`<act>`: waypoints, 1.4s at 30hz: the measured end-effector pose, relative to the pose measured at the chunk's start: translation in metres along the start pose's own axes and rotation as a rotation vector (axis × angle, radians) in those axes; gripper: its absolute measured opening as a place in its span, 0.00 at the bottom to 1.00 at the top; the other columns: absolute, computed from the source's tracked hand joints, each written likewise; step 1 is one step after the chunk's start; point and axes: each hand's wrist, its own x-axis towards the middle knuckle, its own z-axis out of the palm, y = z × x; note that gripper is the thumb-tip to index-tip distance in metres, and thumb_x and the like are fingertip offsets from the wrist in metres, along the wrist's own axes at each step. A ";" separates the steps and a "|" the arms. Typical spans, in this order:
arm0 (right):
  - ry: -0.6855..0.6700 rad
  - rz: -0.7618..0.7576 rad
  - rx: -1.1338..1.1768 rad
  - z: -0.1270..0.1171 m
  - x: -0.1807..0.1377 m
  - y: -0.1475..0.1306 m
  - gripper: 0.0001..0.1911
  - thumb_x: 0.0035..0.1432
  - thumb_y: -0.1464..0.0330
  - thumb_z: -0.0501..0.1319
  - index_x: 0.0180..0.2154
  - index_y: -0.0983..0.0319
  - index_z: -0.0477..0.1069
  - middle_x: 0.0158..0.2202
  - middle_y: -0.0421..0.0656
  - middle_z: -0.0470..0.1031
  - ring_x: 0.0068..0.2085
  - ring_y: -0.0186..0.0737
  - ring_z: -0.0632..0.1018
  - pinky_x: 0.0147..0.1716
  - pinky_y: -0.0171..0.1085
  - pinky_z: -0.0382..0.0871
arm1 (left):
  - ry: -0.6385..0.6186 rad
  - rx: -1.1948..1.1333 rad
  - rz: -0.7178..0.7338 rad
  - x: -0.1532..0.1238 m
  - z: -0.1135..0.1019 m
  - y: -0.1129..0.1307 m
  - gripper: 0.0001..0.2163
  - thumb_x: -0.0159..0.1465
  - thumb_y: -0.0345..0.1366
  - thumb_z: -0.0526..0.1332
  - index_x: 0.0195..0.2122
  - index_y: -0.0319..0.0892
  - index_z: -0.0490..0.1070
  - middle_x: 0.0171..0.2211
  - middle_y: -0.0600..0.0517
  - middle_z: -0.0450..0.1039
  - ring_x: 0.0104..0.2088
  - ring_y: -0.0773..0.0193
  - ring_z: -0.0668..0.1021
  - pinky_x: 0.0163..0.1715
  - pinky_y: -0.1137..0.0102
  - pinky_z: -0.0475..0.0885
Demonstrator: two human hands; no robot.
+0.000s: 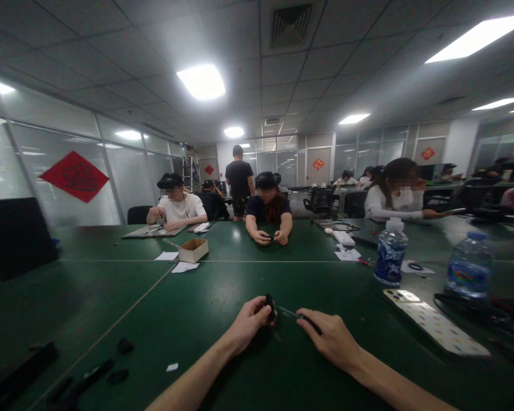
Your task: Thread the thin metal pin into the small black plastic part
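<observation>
My left hand (251, 322) is closed in a pinch around a small black part (269, 305), held just above the green table (163, 319). My right hand (328, 337) is closed on a thin dark tool (295, 314) whose tip points left toward the black part. Both hands meet near the table's front middle. What the tool is exactly, I cannot make out.
Two water bottles (390, 251) (469, 271) and a phone (432, 325) lie at the right. Small black pieces (124, 345) sit at the front left. A cardboard box (193, 250) and paper slips are mid-table. Several people sit across the table.
</observation>
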 end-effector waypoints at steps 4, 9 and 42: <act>0.062 0.128 0.021 -0.002 0.002 0.005 0.17 0.65 0.61 0.49 0.45 0.60 0.71 0.40 0.45 0.78 0.37 0.40 0.79 0.37 0.38 0.74 | 0.005 -0.023 -0.016 0.002 0.000 -0.004 0.16 0.59 0.43 0.60 0.43 0.36 0.68 0.35 0.48 0.68 0.34 0.63 0.71 0.37 0.68 0.65; -0.179 -0.058 0.023 -0.007 0.002 -0.007 0.17 0.64 0.62 0.50 0.45 0.62 0.72 0.39 0.45 0.78 0.37 0.38 0.78 0.37 0.36 0.73 | 0.041 -0.052 0.021 0.005 0.000 -0.007 0.17 0.58 0.43 0.62 0.43 0.37 0.68 0.34 0.48 0.67 0.34 0.63 0.70 0.37 0.69 0.66; -0.181 -0.103 -0.123 -0.005 0.000 -0.003 0.19 0.65 0.60 0.48 0.45 0.62 0.72 0.32 0.44 0.76 0.30 0.35 0.76 0.30 0.32 0.68 | -0.043 0.140 0.012 -0.001 0.004 0.009 0.14 0.60 0.42 0.60 0.42 0.37 0.68 0.34 0.49 0.68 0.35 0.62 0.71 0.38 0.67 0.66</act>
